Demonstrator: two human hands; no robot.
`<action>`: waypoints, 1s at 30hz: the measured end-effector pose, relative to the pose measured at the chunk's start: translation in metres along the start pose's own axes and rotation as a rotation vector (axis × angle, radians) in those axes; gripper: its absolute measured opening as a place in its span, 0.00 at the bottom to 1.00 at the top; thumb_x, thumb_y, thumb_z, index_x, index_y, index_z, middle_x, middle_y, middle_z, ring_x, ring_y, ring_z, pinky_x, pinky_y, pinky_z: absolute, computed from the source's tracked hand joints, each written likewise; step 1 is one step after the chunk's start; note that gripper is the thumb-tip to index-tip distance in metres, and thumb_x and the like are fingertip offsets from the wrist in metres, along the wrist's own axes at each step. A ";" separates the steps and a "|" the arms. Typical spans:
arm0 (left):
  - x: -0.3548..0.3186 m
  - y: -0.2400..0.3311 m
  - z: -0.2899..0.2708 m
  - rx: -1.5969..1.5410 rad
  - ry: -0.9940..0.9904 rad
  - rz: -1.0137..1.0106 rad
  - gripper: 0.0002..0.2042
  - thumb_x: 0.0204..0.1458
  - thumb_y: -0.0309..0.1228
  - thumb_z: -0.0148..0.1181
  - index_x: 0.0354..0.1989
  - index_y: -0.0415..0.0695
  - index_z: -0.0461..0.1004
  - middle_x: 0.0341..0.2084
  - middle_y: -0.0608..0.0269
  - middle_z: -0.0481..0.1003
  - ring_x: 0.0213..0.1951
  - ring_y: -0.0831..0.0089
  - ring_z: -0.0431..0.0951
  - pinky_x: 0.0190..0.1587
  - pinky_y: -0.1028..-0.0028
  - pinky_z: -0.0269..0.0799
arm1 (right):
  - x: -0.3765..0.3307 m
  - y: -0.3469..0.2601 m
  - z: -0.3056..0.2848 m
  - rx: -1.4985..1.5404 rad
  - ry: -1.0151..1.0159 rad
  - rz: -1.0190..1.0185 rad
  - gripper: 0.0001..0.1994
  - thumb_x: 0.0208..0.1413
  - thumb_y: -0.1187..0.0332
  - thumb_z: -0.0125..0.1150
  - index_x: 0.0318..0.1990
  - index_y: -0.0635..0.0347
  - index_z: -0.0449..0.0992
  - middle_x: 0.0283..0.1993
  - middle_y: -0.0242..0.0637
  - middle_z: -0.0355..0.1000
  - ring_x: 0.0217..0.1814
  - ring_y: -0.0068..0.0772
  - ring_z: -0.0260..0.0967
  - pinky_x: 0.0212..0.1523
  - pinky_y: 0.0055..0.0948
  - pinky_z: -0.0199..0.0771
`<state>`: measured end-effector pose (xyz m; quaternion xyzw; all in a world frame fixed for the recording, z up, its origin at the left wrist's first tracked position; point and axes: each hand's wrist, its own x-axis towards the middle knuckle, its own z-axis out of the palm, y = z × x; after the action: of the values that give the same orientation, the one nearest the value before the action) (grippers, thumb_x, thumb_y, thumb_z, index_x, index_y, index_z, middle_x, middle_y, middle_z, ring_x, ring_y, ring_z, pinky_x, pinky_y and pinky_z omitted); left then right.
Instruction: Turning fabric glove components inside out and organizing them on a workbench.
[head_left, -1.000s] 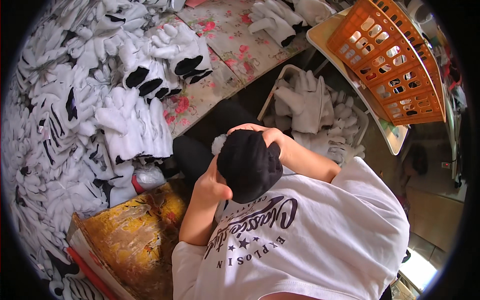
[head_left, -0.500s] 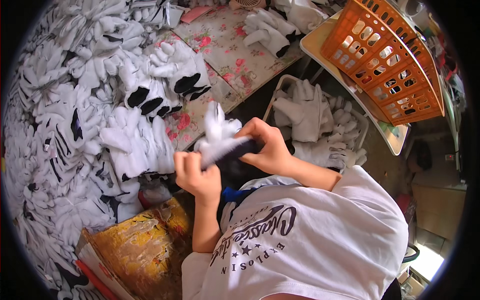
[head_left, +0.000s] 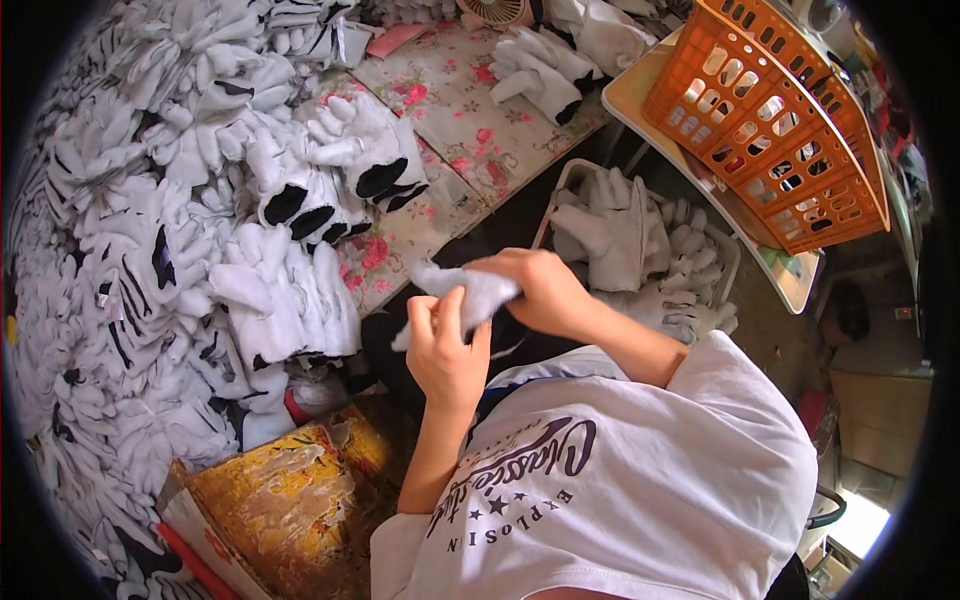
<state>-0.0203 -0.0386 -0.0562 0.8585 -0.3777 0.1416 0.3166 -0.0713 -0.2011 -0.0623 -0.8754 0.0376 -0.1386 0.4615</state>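
Between my two hands, above my lap, is a white fluffy glove (head_left: 474, 290), bunched up so that its fingers barely show. My left hand (head_left: 447, 340) grips its near side, with thumb and fingers closed on the fabric. My right hand (head_left: 540, 290) holds its far right end, the fingers bent over the top. To the left of my hands, a stack of white gloves (head_left: 275, 290) with black linings lies on the table. More gloves with dark cuff openings (head_left: 345, 165) lie just beyond it.
A large heap of white gloves (head_left: 130, 220) covers the left side. A flowered table covering (head_left: 470, 110) spreads ahead. At the right stand a bin of gloves (head_left: 615, 235) and an orange plastic basket (head_left: 765, 130). A worn yellow board (head_left: 290, 500) is at the lower left.
The glove has turned; its dark cuff opening, visible before, is now out of sight. My left hand has shifted right, toward my right hand. The view has moved slightly.
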 end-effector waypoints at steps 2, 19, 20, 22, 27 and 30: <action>0.003 0.001 -0.001 -0.145 0.013 -0.070 0.19 0.45 0.32 0.68 0.45 0.40 0.72 0.38 0.55 0.66 0.34 0.59 0.74 0.34 0.67 0.72 | 0.019 0.031 -0.002 0.143 0.124 0.004 0.26 0.33 0.86 0.51 0.46 0.64 0.76 0.42 0.47 0.77 0.48 0.43 0.75 0.50 0.32 0.73; -0.027 -0.019 0.016 -0.282 -0.318 -0.170 0.23 0.50 0.28 0.62 0.55 0.39 0.64 0.47 0.54 0.63 0.33 0.66 0.73 0.37 0.68 0.72 | -0.109 0.221 -0.003 -0.440 0.916 1.220 0.45 0.34 0.58 0.73 0.62 0.61 0.55 0.59 0.57 0.58 0.61 0.54 0.57 0.60 0.44 0.59; -0.027 -0.018 0.018 -0.282 -0.345 -0.160 0.23 0.50 0.28 0.62 0.55 0.39 0.64 0.46 0.54 0.63 0.34 0.65 0.73 0.38 0.67 0.72 | -0.124 0.213 0.005 -0.367 0.886 1.214 0.45 0.35 0.59 0.72 0.63 0.59 0.55 0.61 0.58 0.55 0.64 0.55 0.53 0.61 0.46 0.57; -0.024 -0.012 0.022 -0.297 -0.393 -0.122 0.22 0.50 0.29 0.62 0.54 0.38 0.64 0.46 0.54 0.63 0.34 0.65 0.73 0.38 0.67 0.72 | -0.160 0.234 0.026 -0.183 0.818 0.948 0.45 0.34 0.63 0.72 0.63 0.57 0.55 0.61 0.59 0.54 0.65 0.57 0.50 0.62 0.48 0.56; -0.025 -0.007 0.035 -0.290 -0.449 -0.035 0.21 0.50 0.29 0.62 0.52 0.38 0.65 0.45 0.54 0.65 0.38 0.61 0.74 0.40 0.66 0.72 | -0.140 0.172 0.016 -0.694 0.564 0.554 0.36 0.34 0.77 0.64 0.58 0.55 0.62 0.58 0.54 0.58 0.61 0.59 0.55 0.60 0.44 0.59; -0.024 -0.001 0.037 -0.306 -0.520 -0.038 0.21 0.50 0.30 0.62 0.52 0.37 0.64 0.46 0.52 0.64 0.44 0.55 0.74 0.43 0.64 0.72 | -0.124 0.180 -0.004 -0.913 0.462 0.389 0.28 0.37 0.83 0.57 0.52 0.59 0.67 0.52 0.50 0.64 0.57 0.58 0.58 0.57 0.41 0.62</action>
<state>-0.0354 -0.0486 -0.0967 0.8153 -0.4469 -0.1474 0.3374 -0.1803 -0.2833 -0.2334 -0.9104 0.3556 -0.2090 0.0316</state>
